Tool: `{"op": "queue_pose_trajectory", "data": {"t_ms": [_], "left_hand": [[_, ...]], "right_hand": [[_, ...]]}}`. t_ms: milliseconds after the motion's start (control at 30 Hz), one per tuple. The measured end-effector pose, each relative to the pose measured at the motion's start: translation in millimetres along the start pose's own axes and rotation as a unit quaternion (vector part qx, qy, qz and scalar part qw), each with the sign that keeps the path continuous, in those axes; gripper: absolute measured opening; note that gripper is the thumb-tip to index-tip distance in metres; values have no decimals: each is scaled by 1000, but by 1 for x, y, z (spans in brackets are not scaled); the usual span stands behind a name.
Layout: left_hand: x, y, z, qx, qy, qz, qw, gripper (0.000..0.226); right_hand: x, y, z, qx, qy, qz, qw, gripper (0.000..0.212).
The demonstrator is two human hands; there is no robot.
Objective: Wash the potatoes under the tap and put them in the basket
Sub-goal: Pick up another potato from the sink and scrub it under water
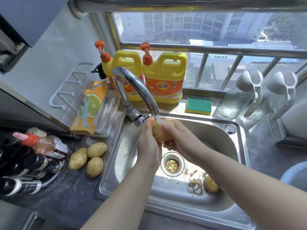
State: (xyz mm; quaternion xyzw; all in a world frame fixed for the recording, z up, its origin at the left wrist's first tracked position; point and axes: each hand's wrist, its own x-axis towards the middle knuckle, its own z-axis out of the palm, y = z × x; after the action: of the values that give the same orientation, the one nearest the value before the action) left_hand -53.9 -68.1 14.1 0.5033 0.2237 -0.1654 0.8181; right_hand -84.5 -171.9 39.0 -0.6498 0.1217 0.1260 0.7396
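Observation:
Both hands hold one potato (159, 132) under the running chrome tap (132, 83) over the steel sink (216, 130). My left hand (148, 145) grips its left side and my right hand (178, 138) cups it from the right and below. Water streams from the spout onto the potato. Three more potatoes (89, 159) lie on the dark counter left of the sink. Another potato (211, 184) rests in the sink basin under my right forearm. No basket can be made out for certain; a pale round rim (294, 175) shows at the right edge.
Two yellow detergent bottles (163, 77) stand behind the tap, a green and yellow sponge (198, 106) beside them. Sauce bottles (28, 160) crowd the left counter. Glass jugs (240, 97) stand at the right. The sink drain strainer (172, 165) holds scraps.

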Motion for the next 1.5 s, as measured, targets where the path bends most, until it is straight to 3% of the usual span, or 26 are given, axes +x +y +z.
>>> {"op": "queue_pose_trajectory", "data": {"t_ms": [67, 167, 233, 300, 433, 500, 567, 600, 667, 733, 800, 900, 1000, 1133, 1300, 1400, 1500], "left_hand": [[-2, -6, -6, 76, -62, 44, 994, 54], [-4, -10, -14, 190, -139, 95, 967, 68], [-2, -11, -15, 196, -132, 119, 964, 62], [0, -8, -9, 182, -73, 114, 974, 48], [7, 3, 4, 40, 30, -10, 999, 34], [5, 10, 8, 6, -15, -50, 999, 29], [-5, 13, 9, 30, -93, -26, 995, 22], [-8, 12, 5, 73, -133, 6, 988, 19], [-8, 7, -4, 193, -170, 67, 964, 41], [-2, 4, -9, 235, -163, 81, 955, 57], [0, 6, -7, 205, -121, 74, 968, 62], [-3, 11, 6, 93, -66, 25, 993, 29], [-10, 17, 10, 86, -118, -7, 989, 22], [-13, 19, 0, 157, -213, 33, 964, 25], [-8, 10, 10, 99, -79, 85, 988, 12], [-6, 7, 14, 69, 1, 60, 996, 22], [-2, 10, 14, 28, 60, -2, 998, 21]], "right_hand": [[1, 0, 2, 135, 31, 66, 988, 25], [1, 0, 2, 205, 62, 133, 968, 45], [-1, 1, 4, 198, 67, 137, 968, 51], [-3, 2, 9, 171, 81, 114, 975, 45], [-7, 2, 14, 142, 103, 68, 982, 26], [-7, 2, 12, 171, 106, 79, 976, 26], [-6, 1, 9, 213, 104, 103, 966, 32], [-5, 1, 8, 233, 101, 113, 961, 37], [-4, 2, 7, 250, 88, 120, 957, 45], [-4, 4, 8, 234, 73, 113, 963, 45], [-4, 7, 10, 206, 65, 88, 973, 39], [0, 10, 9, 168, 75, 51, 982, 32], [2, 13, 4, 183, 95, 49, 977, 38], [1, 16, -2, 217, 72, 49, 972, 40], [-1, 17, 4, 180, 53, 19, 982, 34], [-5, 18, 1, 145, 28, -3, 989, 34], [-9, 14, -8, -26, 10, -47, 999, 40]]}}
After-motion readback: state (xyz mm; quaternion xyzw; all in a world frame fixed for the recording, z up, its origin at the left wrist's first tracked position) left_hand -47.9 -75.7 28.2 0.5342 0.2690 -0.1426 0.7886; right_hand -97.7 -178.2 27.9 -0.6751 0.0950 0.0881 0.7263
